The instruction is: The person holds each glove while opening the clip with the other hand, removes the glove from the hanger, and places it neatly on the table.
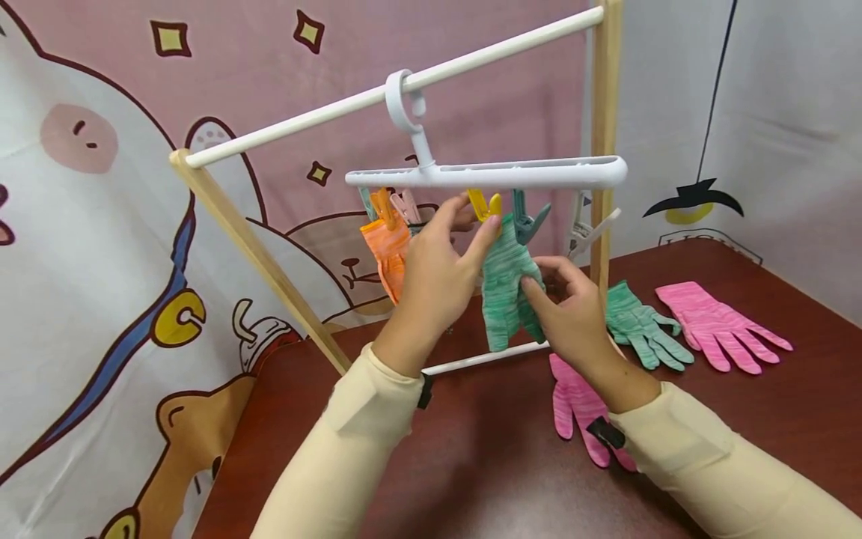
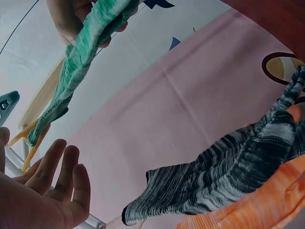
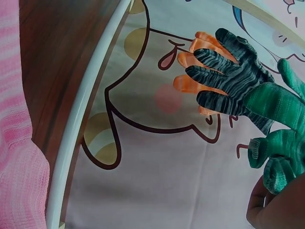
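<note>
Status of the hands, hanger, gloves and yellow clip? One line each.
hanger, hooked over white bar
left hand, pinching yellow clip
yellow clip, open or shut unclear
right hand, gripping held green glove
held green glove, fingers pointing down
orange glove, hanging from orange clip
black-gray glove, hanging
loose green glove, flat on table
right pink glove, flat on table
near pink glove, on table, partly hidden

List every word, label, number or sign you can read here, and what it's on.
"LION", apparently: small dark lettering on the printed backdrop; its ending is unclear.
I can make out no other text, including on the gloves, clips or hanger.
</note>
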`<control>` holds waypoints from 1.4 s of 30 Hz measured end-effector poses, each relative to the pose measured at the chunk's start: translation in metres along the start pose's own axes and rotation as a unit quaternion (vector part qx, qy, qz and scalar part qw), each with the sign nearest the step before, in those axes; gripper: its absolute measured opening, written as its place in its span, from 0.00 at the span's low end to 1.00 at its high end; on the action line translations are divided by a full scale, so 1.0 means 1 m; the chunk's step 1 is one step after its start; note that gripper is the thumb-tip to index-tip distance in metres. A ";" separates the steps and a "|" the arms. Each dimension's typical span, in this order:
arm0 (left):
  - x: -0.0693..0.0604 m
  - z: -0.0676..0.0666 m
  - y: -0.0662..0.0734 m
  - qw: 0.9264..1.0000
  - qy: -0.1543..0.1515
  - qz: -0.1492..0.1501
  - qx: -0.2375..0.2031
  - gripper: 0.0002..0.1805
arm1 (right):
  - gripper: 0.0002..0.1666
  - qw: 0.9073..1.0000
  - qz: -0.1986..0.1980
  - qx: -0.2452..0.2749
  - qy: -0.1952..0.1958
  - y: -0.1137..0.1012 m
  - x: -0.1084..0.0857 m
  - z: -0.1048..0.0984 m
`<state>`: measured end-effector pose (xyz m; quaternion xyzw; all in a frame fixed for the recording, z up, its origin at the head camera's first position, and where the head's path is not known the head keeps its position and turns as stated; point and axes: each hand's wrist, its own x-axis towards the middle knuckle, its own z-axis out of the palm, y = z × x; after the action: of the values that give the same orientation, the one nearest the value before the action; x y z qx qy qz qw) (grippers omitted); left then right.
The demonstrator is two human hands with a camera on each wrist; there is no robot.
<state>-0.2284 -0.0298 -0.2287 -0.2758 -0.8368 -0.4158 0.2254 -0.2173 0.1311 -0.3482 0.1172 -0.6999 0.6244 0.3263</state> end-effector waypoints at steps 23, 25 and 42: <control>0.006 0.010 0.007 0.998 0.051 0.025 -0.022 0.13 | 0.13 1.000 -0.022 -0.001 0.003 0.001 -0.001 0.000; 0.006 0.010 0.007 0.998 0.056 0.025 -0.024 0.12 | 0.13 1.000 -0.023 0.000 0.006 0.000 0.000 0.000; 0.005 0.011 0.005 0.994 0.090 0.057 -0.024 0.12 | 0.12 1.000 -0.028 -0.008 0.006 0.000 -0.001 0.002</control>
<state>-0.2303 -0.0171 -0.2284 -0.2899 -0.7859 -0.4452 0.3166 -0.2170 0.1288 -0.3488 0.1299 -0.6992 0.6104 0.3488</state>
